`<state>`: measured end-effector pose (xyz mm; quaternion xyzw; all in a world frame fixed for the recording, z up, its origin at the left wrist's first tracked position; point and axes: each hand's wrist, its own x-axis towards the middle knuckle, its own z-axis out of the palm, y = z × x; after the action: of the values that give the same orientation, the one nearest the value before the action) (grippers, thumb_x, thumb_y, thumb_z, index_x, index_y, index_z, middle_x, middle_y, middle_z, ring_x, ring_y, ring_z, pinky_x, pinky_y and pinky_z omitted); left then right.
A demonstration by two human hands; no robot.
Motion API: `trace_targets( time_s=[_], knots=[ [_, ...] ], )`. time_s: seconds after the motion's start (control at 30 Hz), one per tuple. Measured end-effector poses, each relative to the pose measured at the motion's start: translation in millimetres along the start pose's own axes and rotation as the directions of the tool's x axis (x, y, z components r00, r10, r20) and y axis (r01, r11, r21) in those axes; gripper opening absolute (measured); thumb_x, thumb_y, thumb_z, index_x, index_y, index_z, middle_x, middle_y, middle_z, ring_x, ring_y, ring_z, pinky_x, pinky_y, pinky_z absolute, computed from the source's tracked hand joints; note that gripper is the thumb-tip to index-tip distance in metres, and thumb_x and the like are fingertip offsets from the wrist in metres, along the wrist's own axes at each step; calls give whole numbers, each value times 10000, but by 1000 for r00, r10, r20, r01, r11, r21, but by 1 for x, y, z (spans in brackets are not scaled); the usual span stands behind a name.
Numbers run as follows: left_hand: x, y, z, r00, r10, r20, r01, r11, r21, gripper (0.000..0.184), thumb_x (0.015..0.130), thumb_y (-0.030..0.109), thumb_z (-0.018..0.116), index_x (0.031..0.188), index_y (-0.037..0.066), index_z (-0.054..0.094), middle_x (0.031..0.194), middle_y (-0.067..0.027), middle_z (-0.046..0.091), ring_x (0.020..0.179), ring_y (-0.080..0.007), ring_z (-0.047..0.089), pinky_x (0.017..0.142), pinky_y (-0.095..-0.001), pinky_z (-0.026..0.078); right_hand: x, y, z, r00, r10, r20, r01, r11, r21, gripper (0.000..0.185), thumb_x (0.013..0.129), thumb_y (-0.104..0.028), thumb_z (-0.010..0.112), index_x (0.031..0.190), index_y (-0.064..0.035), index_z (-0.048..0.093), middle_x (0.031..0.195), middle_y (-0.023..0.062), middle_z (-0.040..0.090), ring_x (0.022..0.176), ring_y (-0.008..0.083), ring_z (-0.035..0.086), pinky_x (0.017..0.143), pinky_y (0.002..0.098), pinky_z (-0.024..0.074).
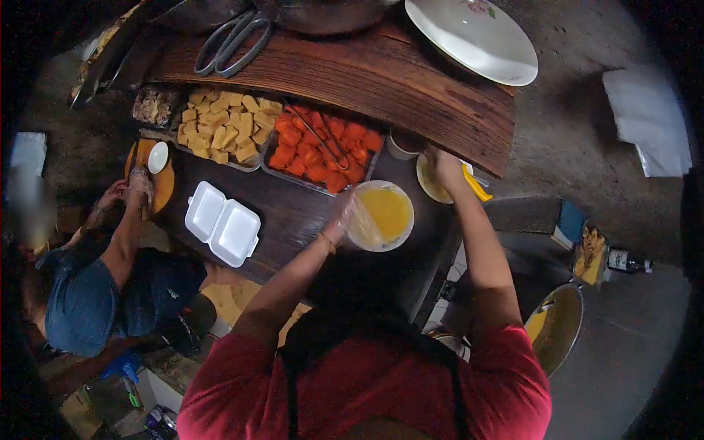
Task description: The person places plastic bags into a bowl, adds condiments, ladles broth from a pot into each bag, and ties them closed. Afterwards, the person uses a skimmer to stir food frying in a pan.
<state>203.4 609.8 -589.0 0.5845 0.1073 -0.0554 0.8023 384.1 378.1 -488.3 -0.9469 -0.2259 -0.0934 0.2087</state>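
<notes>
My left hand (pixel 345 222), in a clear plastic glove, grips the left rim of a round white bowl (pixel 389 215) of yellow liquid. Over at the table's right edge, my right hand (pixel 442 167) is closed at a round container (pixel 433 182); what its fingers hold is too small to make out. Beside that hand lies a yellow-handled object (pixel 477 183). Behind the bowl sits a clear tray of orange-red pieces (pixel 315 150) with metal tongs (pixel 323 136) on top. Another small container (pixel 403 144) stands just left of my right hand.
An open white foam box (pixel 222 222) and a tray of tan pieces (pixel 224 125) are to the left. A co-worker's hands (pixel 137 189) are near a small white bowl (pixel 158 157). Above runs a wooden shelf (pixel 352 73) with a plate (pixel 477 37). A large pot (pixel 555 330) stands right.
</notes>
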Motion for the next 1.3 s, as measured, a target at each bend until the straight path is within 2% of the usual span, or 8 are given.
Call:
trace_targets(
  time_s=[0.2,0.33,0.5,0.73,0.8,0.97,1.13,1.3],
  knots=[
    [-2,13,13,984,46,-171,-9,977,211,440,874,350,354,1143,12,435,1080,-56,503,980,-166,485,842,-262,392,-10,40,21,983,179,-24,-175,975,137,261,759,-219,582,884,5,532,750,135,566,684,254,534,625,360,413],
    [2,2,9,979,128,-158,-105,984,146,376,886,254,352,1156,1,421,1102,-61,491,1005,-161,472,870,-256,379,-16,59,34,932,-70,-357,127,982,140,273,758,-242,593,883,-2,557,703,84,544,615,194,506,573,322,407],
    [26,-3,0,984,-11,-179,39,987,157,372,875,255,369,1152,13,426,1082,-63,493,992,-144,468,855,-252,379,-31,34,-14,968,250,7,-222,846,485,195,770,-192,579,830,-7,573,644,56,511,596,143,486,560,281,402],
    [22,35,17,977,34,-210,41,940,339,392,857,316,387,1140,51,449,1049,-61,507,941,-155,481,798,-272,395,-73,-80,-135,969,12,247,-78,963,258,103,756,-25,534,853,0,560,758,194,563,695,346,557,612,350,445],
    [22,41,19,979,46,-198,24,940,339,403,858,330,380,1147,57,446,1071,-72,494,964,-169,469,817,-281,384,-74,-77,-131,994,-24,102,5,983,183,73,768,-40,529,824,-1,556,714,193,547,659,348,548,573,347,433],
    [24,66,28,993,113,-36,-97,947,306,430,861,366,361,1167,73,437,1125,-99,462,1023,-204,439,864,-303,354,-20,-16,-49,982,-63,-177,60,998,-23,141,796,-136,497,841,-17,557,741,212,552,703,380,543,595,412,422],
    [29,90,25,857,210,471,-441,773,457,469,862,411,344,1199,94,420,1205,-133,410,1113,-244,387,932,-332,308,11,-2,1,997,-27,-77,20,996,-91,207,811,-205,450,861,-63,591,851,178,562,775,357,533,667,422,413],
    [13,132,60,719,-337,608,-136,789,599,612,821,529,353,1273,118,325,1308,-127,295,1216,-238,260,994,-345,221,-12,-104,-76,946,-186,265,97,943,317,250,833,-243,440,863,-58,606,903,123,534,863,278,495,776,331,387]
  ],
)
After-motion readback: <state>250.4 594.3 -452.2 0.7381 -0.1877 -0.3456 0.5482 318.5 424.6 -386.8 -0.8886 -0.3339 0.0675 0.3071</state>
